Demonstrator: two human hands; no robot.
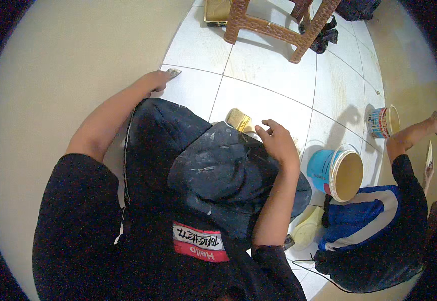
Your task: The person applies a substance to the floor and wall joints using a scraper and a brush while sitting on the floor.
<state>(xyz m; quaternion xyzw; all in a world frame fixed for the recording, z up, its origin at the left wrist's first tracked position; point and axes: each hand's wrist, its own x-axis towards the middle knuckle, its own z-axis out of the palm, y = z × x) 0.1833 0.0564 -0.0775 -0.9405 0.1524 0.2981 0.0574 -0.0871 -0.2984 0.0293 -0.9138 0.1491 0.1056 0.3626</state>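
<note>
**Fig.: L hand w/ scraper at wall base; R hand unloaded**

Head-cam view, as I get it remotely; clock positions taken abt the pic ctr. The L hand (157,82), btwn 10 & 11 o'clock, is closed on a scraper (174,73), its greyish blade showing past the fingers, nr the line where the beige wall (68,75) meets the tiled floor (273,85). Exact finger placement: I can't tell, too small. The R hand (281,144), at 3 o'clock, is released, fingers loosely spread, above the dark trousers (213,160). Just beside it, at 1 o'clock, lies a tan-and-yellow block (239,120), type unclear to me. Blue pail (322,169) at 3 o'clock; smaller pail (377,123) btwn 2 & 3. Brown stool (268,29) btwn 12 & 1. A co-worker (374,220) sits at approx 4 o'clock, well apart fr the scraper.
</note>
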